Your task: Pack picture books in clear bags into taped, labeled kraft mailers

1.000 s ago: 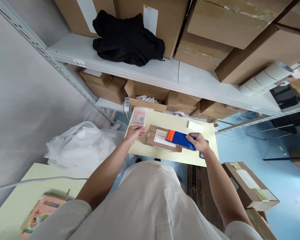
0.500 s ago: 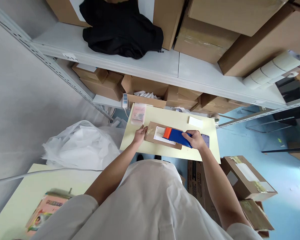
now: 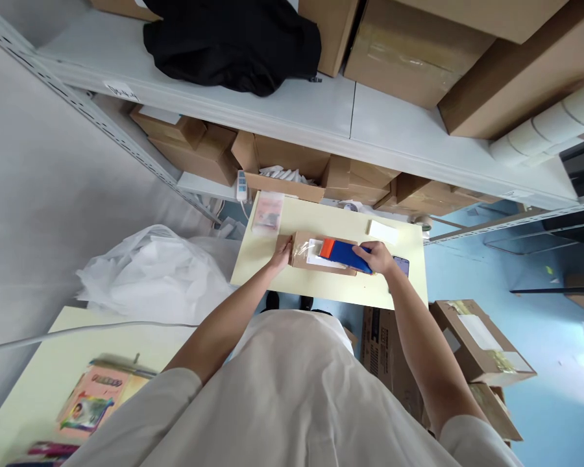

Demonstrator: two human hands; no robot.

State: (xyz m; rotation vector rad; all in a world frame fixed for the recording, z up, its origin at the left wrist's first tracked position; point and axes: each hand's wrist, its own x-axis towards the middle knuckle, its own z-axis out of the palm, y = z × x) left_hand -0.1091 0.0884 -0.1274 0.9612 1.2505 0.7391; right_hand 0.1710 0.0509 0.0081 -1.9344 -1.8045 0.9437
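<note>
A small cardboard box lies on the pale yellow table, with shiny clear tape over its left end and a white label on top. My left hand is closed on the box's left end, at a flap. In my right hand is a blue tape dispenser with an orange front end; its fingers wrap round the rear. The dispenser lies low over the box, covering part of the label. Whether it touches the box I cannot tell. A phone lies just right of my right hand.
On the table are a pink packet and a white pad. Shelves with cartons stand behind. White plastic bags are at left, books on another table, stacked cartons at right.
My left hand has turned and shifted slightly right and up at the box's end. The dispenser and my right hand have moved slightly up. The camera view has tilted a little.
</note>
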